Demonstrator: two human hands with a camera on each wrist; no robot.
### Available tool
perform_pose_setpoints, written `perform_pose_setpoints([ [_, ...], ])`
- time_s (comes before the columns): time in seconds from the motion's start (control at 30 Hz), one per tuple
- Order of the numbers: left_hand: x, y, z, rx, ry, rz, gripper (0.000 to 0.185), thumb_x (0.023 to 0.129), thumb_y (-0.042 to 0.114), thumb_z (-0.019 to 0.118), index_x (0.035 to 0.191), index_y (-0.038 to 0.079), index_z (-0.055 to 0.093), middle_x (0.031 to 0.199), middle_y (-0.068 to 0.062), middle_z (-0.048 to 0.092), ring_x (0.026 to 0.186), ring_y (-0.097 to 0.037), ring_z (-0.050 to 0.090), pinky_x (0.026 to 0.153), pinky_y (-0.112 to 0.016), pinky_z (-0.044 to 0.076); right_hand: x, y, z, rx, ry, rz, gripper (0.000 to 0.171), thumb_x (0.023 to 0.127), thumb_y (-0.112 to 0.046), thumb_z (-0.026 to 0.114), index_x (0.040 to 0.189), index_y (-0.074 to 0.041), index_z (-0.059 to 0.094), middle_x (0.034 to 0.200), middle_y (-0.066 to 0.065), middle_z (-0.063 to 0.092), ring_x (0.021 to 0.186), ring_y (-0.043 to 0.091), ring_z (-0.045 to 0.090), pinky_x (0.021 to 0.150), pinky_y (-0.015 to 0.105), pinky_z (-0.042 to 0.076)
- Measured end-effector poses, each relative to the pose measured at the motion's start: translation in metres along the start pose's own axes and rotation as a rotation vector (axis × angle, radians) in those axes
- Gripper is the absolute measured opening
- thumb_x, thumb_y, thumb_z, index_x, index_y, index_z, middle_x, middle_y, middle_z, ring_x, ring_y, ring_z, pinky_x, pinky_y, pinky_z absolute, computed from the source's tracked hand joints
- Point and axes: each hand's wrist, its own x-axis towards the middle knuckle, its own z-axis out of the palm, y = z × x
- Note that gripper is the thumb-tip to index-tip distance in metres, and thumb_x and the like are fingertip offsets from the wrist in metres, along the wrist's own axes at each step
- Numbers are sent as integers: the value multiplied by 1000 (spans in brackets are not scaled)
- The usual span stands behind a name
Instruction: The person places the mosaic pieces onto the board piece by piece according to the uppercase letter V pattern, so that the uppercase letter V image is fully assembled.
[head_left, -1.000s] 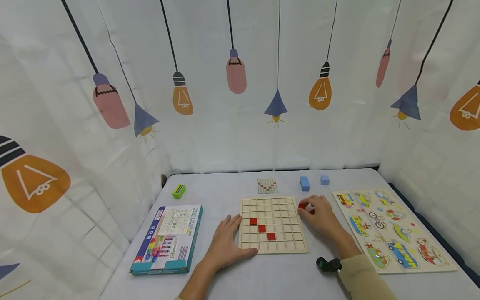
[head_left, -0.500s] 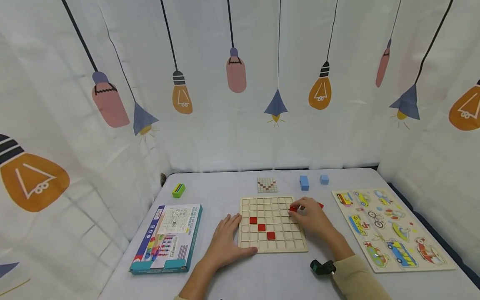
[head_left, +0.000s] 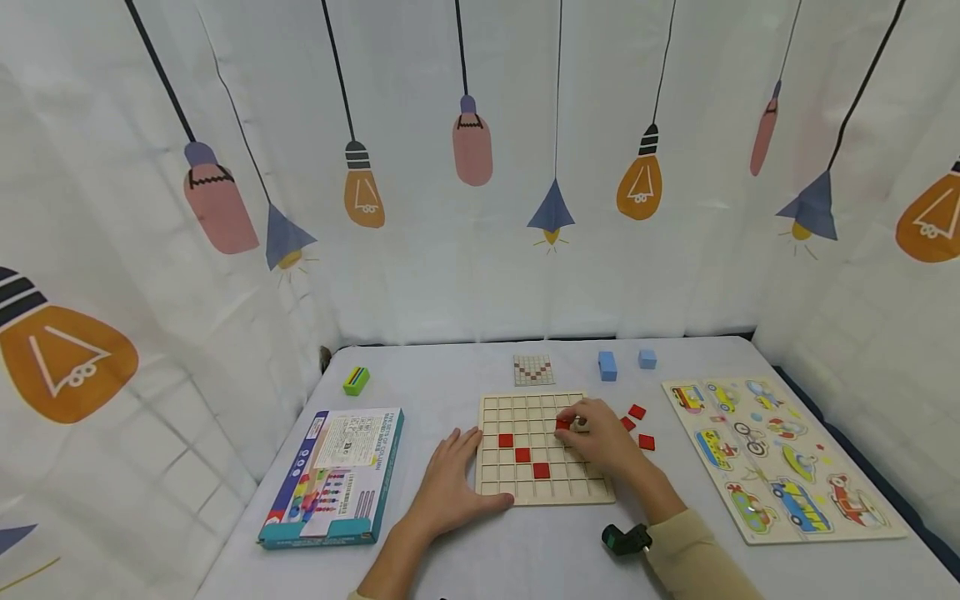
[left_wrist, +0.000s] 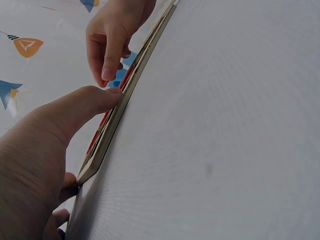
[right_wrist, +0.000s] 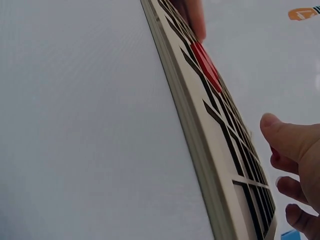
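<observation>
The right hand [head_left: 600,437] was over the wooden grid board [head_left: 543,492], with its fingers curled. It pinched a small red tile [head_left: 562,425] at its fingertips. The tile was above the squares near the top middle of the board, and I could not tell if it sat in a square. In the right wrist view the thumb and fingers [right_wrist: 292,150] were bent close over the board's edge.

The left hand [head_left: 450,483] lay flat on the table [head_left: 525,558] at the left side of the board. Its fingers were nearly straight and held nothing. Its thumb [left_wrist: 82,105] pressed against the near edge of the board.

Just left of the right hand, three red tiles [head_left: 522,456] sat in the board in a slanting row, going down toward the person. Just right of the right hand, three loose red tiles [head_left: 637,425] lay on the table. Farther right was a picture puzzle [head_left: 780,458] with cars and trucks on it.

Past the right hand, near the curtain, lay a small pattern card [head_left: 533,370] and two blue blocks [head_left: 607,366]. Far to the left of the left hand lay a flat box [head_left: 333,475], and beyond it a little green block [head_left: 357,381].
</observation>
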Motion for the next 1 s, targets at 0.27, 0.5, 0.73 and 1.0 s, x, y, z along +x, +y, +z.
perform_pose_setpoints([
  [0.27, -1, -1, 0, -12, -1, 3, 127, 69, 86, 86, 170, 19, 48, 177, -2, 46, 173, -37, 25, 140, -66, 20, 3, -13, 11, 8, -21, 8, 21, 98, -32, 88, 119, -28, 83, 113, -11, 72, 108, 13, 59, 94, 35, 58],
  [0.5, 0, -2, 0, 0, -4, 5, 126, 70, 85, 86, 170, 19, 48, 177, -1, 46, 172, -37, 26, 139, -66, 22, 10, -25, 19, -5, -41, -17, 22, 98, -35, 88, 119, -29, 83, 113, -14, 73, 107, 11, 60, 94, 34, 59],
  [0.73, 0, -1, 0, 14, -2, 16, 125, 71, 85, 85, 169, 17, 48, 176, -3, 47, 171, -38, 28, 139, -67, 23, 17, -39, 30, 8, -52, -21, 20, 97, -36, 88, 116, -29, 83, 112, -14, 73, 107, 9, 60, 95, 34, 60],
  [1.0, 0, 0, -2, 6, 2, 28, 124, 72, 85, 85, 169, 15, 48, 176, -4, 48, 171, -40, 28, 139, -66, 22, 24, -49, 42, -2, -84, -55, 24, 100, -39, 86, 120, -27, 83, 119, -12, 74, 107, 10, 59, 96, 36, 58],
])
